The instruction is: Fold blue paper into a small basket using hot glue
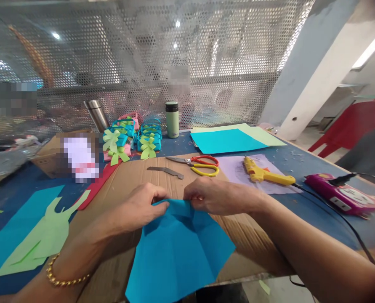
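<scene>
A creased sheet of blue paper (177,252) lies on a brown cardboard mat (136,176) in front of me, with its near corner hanging over the table edge. My left hand (141,207) pinches the paper's far edge at the left, fingers closed on the fold. My right hand (211,195) pinches the same edge just to the right, also closed on the paper. The two hands almost meet at the top of the sheet. A gold bracelet (64,278) sits on my left wrist.
Beyond the hands lie red-and-yellow scissors (200,165), a small grey blade (166,171) and a yellow glue gun (266,174) on lilac paper. Finished blue and green paper baskets (133,136), a green flask (172,119), a steel flask (96,114), paper sheets (228,139), green offcuts (45,240) and a magenta power strip (343,195).
</scene>
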Demonstrator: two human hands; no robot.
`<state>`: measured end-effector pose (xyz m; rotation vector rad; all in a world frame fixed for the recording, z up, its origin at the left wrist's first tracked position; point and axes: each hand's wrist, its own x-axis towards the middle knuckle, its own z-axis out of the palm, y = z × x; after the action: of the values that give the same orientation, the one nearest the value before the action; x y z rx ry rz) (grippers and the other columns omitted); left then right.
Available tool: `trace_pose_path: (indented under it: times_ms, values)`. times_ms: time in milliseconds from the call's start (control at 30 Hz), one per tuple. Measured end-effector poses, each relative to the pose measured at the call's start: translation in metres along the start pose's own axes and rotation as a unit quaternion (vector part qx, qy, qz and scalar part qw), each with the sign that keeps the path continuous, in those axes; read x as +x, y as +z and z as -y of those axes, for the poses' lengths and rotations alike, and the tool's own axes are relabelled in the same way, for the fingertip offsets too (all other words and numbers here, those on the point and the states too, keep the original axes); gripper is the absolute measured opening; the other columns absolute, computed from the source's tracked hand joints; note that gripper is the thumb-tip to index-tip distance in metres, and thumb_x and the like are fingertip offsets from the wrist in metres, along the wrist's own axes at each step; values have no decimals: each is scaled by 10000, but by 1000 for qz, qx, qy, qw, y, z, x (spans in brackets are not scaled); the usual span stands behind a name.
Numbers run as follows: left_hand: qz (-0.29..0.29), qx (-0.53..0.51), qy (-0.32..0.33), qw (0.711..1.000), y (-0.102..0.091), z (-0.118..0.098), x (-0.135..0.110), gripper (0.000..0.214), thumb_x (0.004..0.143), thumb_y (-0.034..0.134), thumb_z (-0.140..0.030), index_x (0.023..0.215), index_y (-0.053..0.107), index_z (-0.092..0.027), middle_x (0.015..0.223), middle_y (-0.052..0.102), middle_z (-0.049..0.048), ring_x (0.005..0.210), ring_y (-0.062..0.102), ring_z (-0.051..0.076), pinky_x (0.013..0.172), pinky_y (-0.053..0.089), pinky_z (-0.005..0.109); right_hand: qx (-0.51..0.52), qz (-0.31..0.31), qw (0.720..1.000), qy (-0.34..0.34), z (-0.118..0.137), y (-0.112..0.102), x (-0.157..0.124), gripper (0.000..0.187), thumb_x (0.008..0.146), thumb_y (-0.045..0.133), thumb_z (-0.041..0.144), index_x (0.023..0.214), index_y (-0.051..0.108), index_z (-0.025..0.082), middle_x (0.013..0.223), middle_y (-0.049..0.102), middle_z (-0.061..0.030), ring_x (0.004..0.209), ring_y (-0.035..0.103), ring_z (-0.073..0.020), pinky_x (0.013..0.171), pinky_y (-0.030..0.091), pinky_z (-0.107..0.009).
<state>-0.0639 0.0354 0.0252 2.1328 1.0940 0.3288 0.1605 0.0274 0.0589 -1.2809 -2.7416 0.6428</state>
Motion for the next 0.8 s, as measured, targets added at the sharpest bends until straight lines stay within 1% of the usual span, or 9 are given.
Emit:
trace_pose_path:
  times_ms: [100, 200, 300, 400, 467, 533, 600, 700, 800]
  values:
    - [-5, 12, 10, 1000, 3, 4, 1, 281, 844, 532, -327, 610, 548, -172, 613, 406, -38, 625, 395, 123, 526, 266, 241, -4, -8, 1000, 8, 5, 2, -1, 300, 752, 510, 90, 902, 759, 163, 840, 742, -56, 682, 594, -146, 574, 357, -229]
    - [3, 6, 20, 1000, 4, 6, 0, 315, 850, 540, -322, 577, 477, -177, 609, 351, -43, 622, 360, 120, 519, 243, 245, -5, -20, 1000, 9, 9, 4, -4, 302, 765, 512, 80, 920, 755, 171, 865, 748, -53, 717, 613, -153, 583, 356, -235]
    - [9, -12, 25, 1000, 2, 7, -1, 269, 858, 526, -292, 618, 528, -171, 621, 375, -40, 629, 369, 120, 527, 254, 242, 11, -32, 999, -13, 12, 2, -7, 301, 785, 537, 79, 976, 750, 171, 886, 745, -45, 719, 618, -139, 600, 377, -225]
    - [15, -29, 24, 999, -3, 7, -2, 228, 864, 534, -280, 678, 592, -161, 641, 444, -33, 630, 397, 116, 531, 278, 234, 39, -49, 998, -24, 12, -4, -8, 228, 861, 572, 167, 1008, 746, 171, 865, 735, -40, 682, 616, -123, 584, 389, -213]
    - [15, -33, 20, 999, -6, 9, -3, 218, 863, 548, -283, 703, 621, -154, 654, 478, -25, 635, 422, 118, 532, 296, 229, 62, -70, 995, -21, 8, -7, -7, 205, 914, 564, 244, 967, 744, 162, 822, 727, -39, 665, 623, -123, 571, 396, -211]
    - [20, -38, 17, 999, -10, 12, -3, 224, 871, 543, -289, 737, 651, -148, 665, 508, -16, 636, 447, 121, 533, 312, 226, 87, -102, 991, -11, 2, -8, -4, 245, 946, 536, 281, 890, 732, 145, 769, 715, -41, 645, 629, -123, 566, 408, -213]
    - [24, -48, 20, 998, -15, 15, -4, 234, 875, 541, -294, 752, 670, -143, 658, 520, -16, 619, 456, 117, 526, 318, 222, 121, -134, 983, -2, -5, -7, 2, 266, 952, 528, 290, 847, 717, 134, 748, 711, -43, 628, 636, -121, 560, 426, -213]
    - [13, -58, 36, 998, -24, 17, -3, 226, 871, 574, -302, 766, 700, -146, 677, 560, -12, 631, 482, 118, 551, 352, 220, 173, -163, 971, -9, -13, -1, 11, 233, 938, 543, 263, 846, 707, 125, 755, 714, -43, 626, 649, -118, 558, 452, -210]
    - [-9, -89, 75, 993, -33, 17, -2, 217, 878, 604, -307, 779, 719, -153, 732, 611, 2, 696, 524, 132, 628, 402, 228, 171, -175, 969, -35, -11, 5, 15, 201, 925, 557, 227, 870, 720, 123, 732, 708, -32, 634, 643, -112, 559, 448, -203]
